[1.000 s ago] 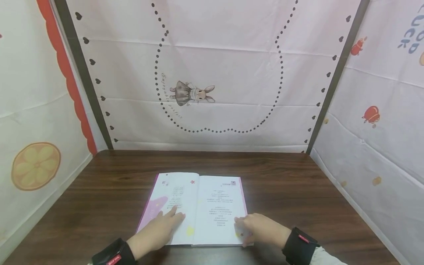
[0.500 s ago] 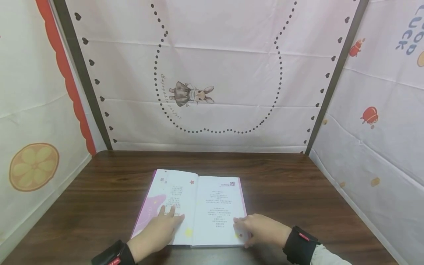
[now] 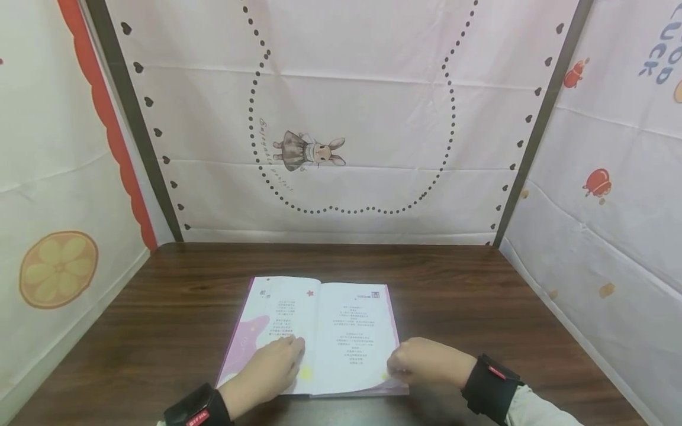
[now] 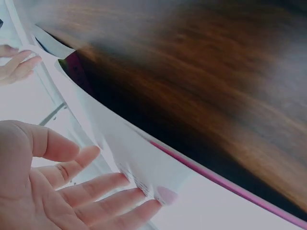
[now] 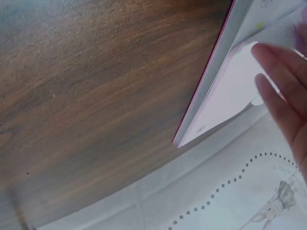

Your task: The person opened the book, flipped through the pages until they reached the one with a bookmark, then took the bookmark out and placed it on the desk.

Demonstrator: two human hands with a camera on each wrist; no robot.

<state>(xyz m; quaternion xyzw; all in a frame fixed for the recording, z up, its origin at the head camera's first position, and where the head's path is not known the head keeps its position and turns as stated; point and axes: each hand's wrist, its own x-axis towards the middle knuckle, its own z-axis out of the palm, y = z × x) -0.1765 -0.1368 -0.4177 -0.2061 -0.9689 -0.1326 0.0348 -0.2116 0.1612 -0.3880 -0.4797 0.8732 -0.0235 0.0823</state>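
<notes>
An open book (image 3: 346, 296) with white printed pages and purple-pink edges lies on the table. My left hand (image 3: 272, 367) rests on the lower part of its left page; in the left wrist view its fingers (image 4: 105, 191) lie loosely extended against the paper. At the lower right corner, my right hand (image 3: 426, 362) pinches the edge of the right-hand page (image 3: 351, 346), whose bottom edge curves up and shows another page beneath. The right wrist view has the fingers (image 5: 283, 86) at the raised paper, beside the page stack (image 5: 216, 72).
The dark wood-grain table (image 3: 453, 296) runs back to a white cloth wall (image 3: 373, 118) printed with a rabbit and dotted lines. More printed cloth (image 3: 629, 236) closes off both sides. Each wrist wears a black band (image 3: 490, 387).
My right hand has drawn its fingers in at the page corner and lifted the page edge. The left hand has shifted slightly right and toward the spine.
</notes>
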